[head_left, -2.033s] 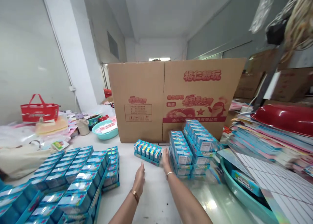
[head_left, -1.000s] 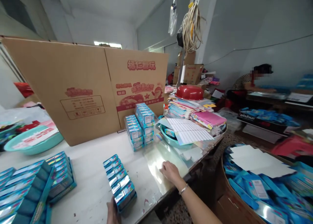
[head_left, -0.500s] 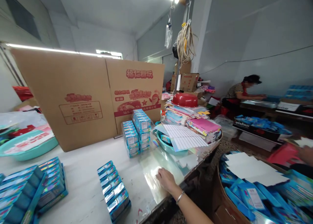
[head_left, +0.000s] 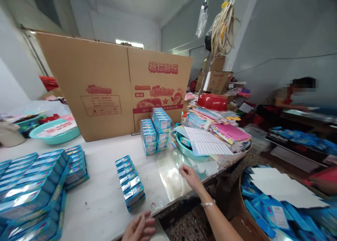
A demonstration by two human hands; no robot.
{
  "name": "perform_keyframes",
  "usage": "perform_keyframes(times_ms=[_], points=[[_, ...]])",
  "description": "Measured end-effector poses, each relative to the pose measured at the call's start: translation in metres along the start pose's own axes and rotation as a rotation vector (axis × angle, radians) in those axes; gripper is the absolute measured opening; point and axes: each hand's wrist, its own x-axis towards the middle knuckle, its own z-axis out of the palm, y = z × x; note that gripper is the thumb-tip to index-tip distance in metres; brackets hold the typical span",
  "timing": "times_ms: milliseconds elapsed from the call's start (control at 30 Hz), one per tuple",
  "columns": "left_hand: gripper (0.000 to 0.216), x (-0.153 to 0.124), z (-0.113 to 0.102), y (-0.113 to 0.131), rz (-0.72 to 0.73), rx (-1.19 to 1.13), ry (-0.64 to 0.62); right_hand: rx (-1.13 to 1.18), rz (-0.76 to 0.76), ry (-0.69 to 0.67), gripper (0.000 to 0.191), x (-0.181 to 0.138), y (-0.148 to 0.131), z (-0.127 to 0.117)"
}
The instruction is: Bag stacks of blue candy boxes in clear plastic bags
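the left hand (head_left: 140, 227), fingers loose and free, is near a row of blue boxes (head_left: 130, 182) on the white table (head_left: 101, 185), the right hand (head_left: 190, 177) curls over clear plastic (head_left: 170, 176), grip unclear, and a carton (head_left: 113, 83) reading "福仁糖玩" stands before a pale wall (head_left: 142, 28).

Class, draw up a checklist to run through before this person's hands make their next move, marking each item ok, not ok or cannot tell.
1. Row of blue boxes lined up together on the table: ok.
2. Left hand clear of any grip on that row: ok; it is close by, at the near end.
3. Clear plastic sheeting lying flat: ok.
4. Right hand gripping the sheeting: cannot tell; the fingers are curled over it, but the tips are hidden.
5. Teal basin uncovered: not ok; a lined sheet lies across part of it.
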Motion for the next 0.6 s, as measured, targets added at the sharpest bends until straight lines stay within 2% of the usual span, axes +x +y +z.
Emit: perform_keyframes(times_ms=[100, 133, 200, 267, 333, 400, 467, 533, 600], points=[[0.082, 0.01, 0.025, 0.05, 0.057, 0.047, -0.229, 0.062, -0.21, -0.1, 0.03, -0.044, -0.054, 0.003], [0.081, 0.014, 0.031, 0.068, 0.109, 0.068, -0.26, 0.011, -0.277, -0.156, 0.028, -0.06, -0.072, 0.01], [0.082, 0.023, 0.037, 0.098, 0.11, 0.145, -0.28, -0.142, -0.422, -0.252, 0.02, -0.089, -0.098, 0.031], [0.079, 0.028, 0.038, 0.115, 0.109, 0.283, -0.314, -0.297, -0.559, -0.272, 0.012, -0.11, -0.111, 0.056], [0.063, 0.028, 0.035, 0.122, 0.129, 0.417, -0.326, -0.391, -0.654, -0.231, 0.007, -0.122, -0.113, 0.081], [0.043, 0.025, 0.029, 0.122, 0.186, 0.437, -0.262, -0.416, -0.697, -0.18, 0.008, -0.127, -0.11, 0.099], [0.039, 0.018, 0.018, 0.121, 0.282, 0.352, -0.105, -0.401, -0.713, -0.128, 0.009, -0.13, -0.108, 0.105], [0.041, 0.009, 0.003, 0.123, 0.414, 0.262, 0.081, -0.36, -0.709, -0.088, 0.011, -0.13, -0.111, 0.099], [0.043, -0.003, -0.01, 0.127, 0.544, 0.207, 0.228, -0.264, -0.714, -0.109, 0.014, -0.126, -0.12, 0.082]])
